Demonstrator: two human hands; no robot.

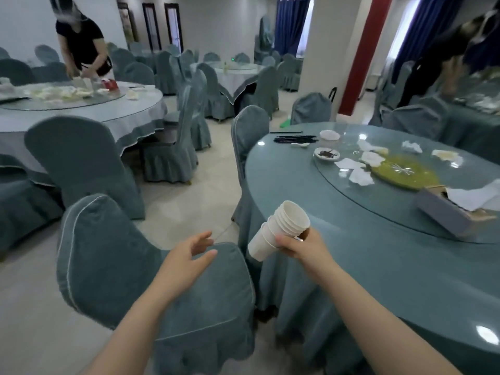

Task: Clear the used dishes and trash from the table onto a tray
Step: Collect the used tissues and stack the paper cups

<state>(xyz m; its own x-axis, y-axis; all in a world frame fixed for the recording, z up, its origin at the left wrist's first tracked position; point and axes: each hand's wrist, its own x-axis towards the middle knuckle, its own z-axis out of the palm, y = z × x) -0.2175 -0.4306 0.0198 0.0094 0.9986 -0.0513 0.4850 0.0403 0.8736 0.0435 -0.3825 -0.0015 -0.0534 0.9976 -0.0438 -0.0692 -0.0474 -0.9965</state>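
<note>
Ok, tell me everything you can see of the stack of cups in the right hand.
The stack of cups is plain white and looks like paper, several nested together with their rolled rims bunched at the upper end. It is tilted, mouth pointing up and right, base down and left. The right hand grips it around the middle, holding it in the air at the near edge of the round table. Nothing else touches it.

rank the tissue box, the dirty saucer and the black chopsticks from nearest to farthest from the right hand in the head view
From the right hand, holding stacked paper cups:
1. tissue box, right, on the turntable's near edge
2. dirty saucer, further up the table
3. black chopsticks, at the far left rim
</note>
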